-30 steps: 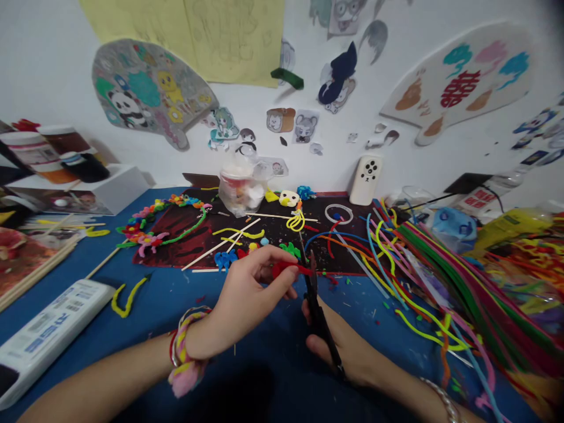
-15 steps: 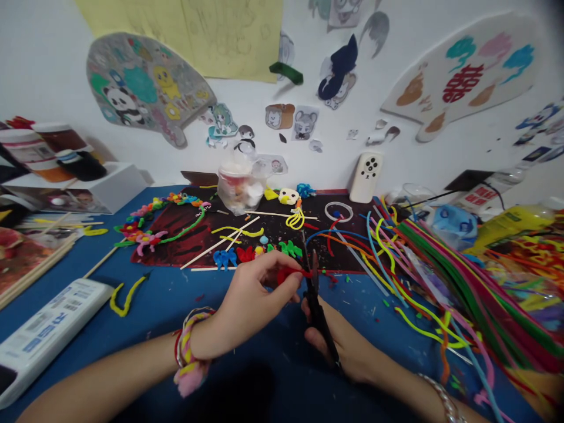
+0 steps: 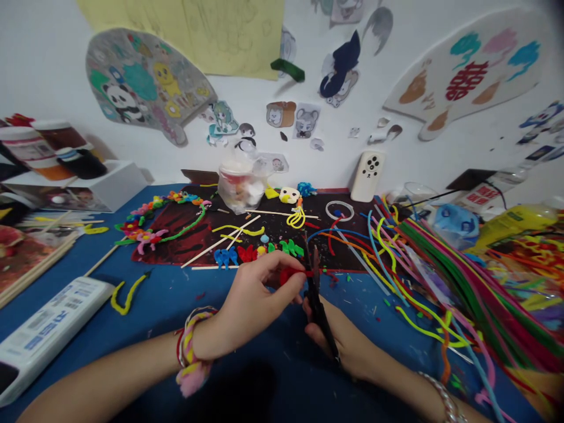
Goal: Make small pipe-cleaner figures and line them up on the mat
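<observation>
Grip of the left hand (image 3: 258, 305) is pinched narrow on a red pipe cleaner (image 3: 291, 275), whose end runs just right of the fingertips to the blades of black scissors (image 3: 319, 311), held firmly in the right hand (image 3: 339, 336).

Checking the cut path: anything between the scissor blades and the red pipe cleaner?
Nothing visible. The red pipe cleaner, pinched by the left hand, runs straight to the parted blades of the black scissors, held in the right hand.
</observation>
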The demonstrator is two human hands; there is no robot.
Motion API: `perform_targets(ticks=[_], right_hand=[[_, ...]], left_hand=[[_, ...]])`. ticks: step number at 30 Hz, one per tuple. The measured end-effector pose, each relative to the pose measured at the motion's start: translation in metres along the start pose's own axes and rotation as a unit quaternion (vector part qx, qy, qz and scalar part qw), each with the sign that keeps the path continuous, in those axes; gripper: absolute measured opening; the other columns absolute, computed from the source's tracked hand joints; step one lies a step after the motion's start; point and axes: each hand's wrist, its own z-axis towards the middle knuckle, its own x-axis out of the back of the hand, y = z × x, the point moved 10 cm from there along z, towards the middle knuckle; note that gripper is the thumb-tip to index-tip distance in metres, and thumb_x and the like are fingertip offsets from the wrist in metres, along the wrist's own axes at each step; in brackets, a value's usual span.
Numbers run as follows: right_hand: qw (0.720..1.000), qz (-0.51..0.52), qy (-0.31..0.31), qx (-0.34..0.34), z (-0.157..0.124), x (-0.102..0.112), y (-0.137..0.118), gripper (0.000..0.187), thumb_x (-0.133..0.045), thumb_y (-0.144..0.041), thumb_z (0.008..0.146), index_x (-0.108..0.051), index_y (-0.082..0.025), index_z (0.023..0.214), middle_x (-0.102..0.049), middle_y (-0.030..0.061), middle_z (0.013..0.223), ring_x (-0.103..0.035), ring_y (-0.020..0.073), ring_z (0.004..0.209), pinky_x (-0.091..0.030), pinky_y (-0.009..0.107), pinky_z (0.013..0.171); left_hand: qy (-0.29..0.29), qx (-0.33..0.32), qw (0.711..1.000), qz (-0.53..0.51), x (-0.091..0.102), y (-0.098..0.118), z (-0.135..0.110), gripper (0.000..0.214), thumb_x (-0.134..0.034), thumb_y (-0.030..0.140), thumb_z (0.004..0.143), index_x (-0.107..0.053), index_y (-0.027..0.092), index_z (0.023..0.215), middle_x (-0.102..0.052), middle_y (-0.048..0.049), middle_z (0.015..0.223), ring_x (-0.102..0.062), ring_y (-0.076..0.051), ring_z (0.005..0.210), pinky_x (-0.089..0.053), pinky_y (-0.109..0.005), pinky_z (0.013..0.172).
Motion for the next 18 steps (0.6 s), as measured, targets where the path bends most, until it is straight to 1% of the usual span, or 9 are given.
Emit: perform_targets(ticks=[4,9,11,13,15,17,18], right_hand=[[1.000,0.025,0.000,0.004,0.001,-0.003,0.000,0.036,-0.036,-0.056,0.085,-0.041,-0.020,0.086,-0.045,0.0013,0.078,-0.038,0.0150,0.067,-0.038,0.027,0.059],[0.997,0.074,-0.025,-0.028,-0.001,-0.013,0.009,0.043,-0.031,-0.061,0.084,-0.037,-0.019,0.074,-0.038,-0.0025,0.067,-0.032,0.0117,0.059,-0.030,0.025,0.053],[0.996,0.087,-0.023,-0.023,-0.002,-0.011,0.007,0.046,-0.030,-0.064,0.082,-0.038,-0.019,0.078,-0.041,-0.0011,0.071,-0.034,0.0127,0.062,-0.032,0.025,0.056],[0.994,0.105,-0.011,-0.011,-0.002,-0.006,0.005,0.049,-0.029,-0.065,0.082,-0.040,-0.019,0.089,-0.043,0.0020,0.080,-0.038,0.0150,0.070,-0.035,0.028,0.063],[0.990,0.141,-0.013,-0.003,-0.003,-0.003,0.003,0.052,-0.027,-0.066,0.082,-0.041,-0.018,0.099,-0.044,0.0049,0.089,-0.040,0.0172,0.077,-0.036,0.031,0.071],[0.972,0.229,-0.048,0.011,-0.002,-0.007,0.000,0.059,-0.023,-0.069,0.081,-0.042,-0.017,0.102,-0.045,0.0054,0.087,-0.041,0.0175,0.076,-0.035,0.032,0.071],[0.952,0.297,-0.076,0.021,-0.003,-0.011,-0.004,0.063,-0.020,-0.071,0.079,-0.042,-0.017,0.101,-0.045,0.0047,0.082,-0.042,0.0172,0.073,-0.036,0.032,0.068]], left_hand=[[-0.003,0.000,1.000,0.007,-0.001,0.000,0.000,0.007,-0.056,0.026,0.078,-0.058,0.021,0.083,-0.062,0.0015,0.064,-0.061,-0.011,0.055,-0.051,-0.021,0.052],[-0.017,0.008,1.000,-0.002,-0.003,-0.002,0.000,0.009,-0.055,0.028,0.080,-0.057,0.020,0.084,-0.061,0.0013,0.065,-0.061,-0.011,0.056,-0.051,-0.021,0.053],[-0.025,0.006,1.000,0.013,-0.002,0.000,0.001,0.009,-0.054,0.027,0.080,-0.057,0.020,0.084,-0.062,0.0011,0.066,-0.061,-0.011,0.057,-0.049,-0.021,0.054],[-0.031,0.000,0.999,0.043,0.000,0.003,0.004,0.010,-0.053,0.027,0.081,-0.058,0.020,0.085,-0.062,0.0009,0.067,-0.060,-0.011,0.057,-0.048,-0.021,0.054],[-0.040,-0.003,0.996,0.077,0.004,0.005,0.008,0.013,-0.051,0.028,0.082,-0.060,0.020,0.088,-0.061,0.0008,0.068,-0.058,-0.010,0.056,-0.046,-0.021,0.054],[-0.051,0.003,0.993,0.106,0.008,0.004,0.012,0.019,-0.048,0.029,0.083,-0.061,0.020,0.094,-0.059,0.0008,0.067,-0.055,-0.010,0.054,-0.043,-0.021,0.051],[-0.055,0.007,0.992,0.117,0.012,0.003,0.015,0.022,-0.045,0.029,0.084,-0.060,0.020,0.098,-0.058,0.0010,0.066,-0.053,-0.010,0.053,-0.042,-0.021,0.051]])
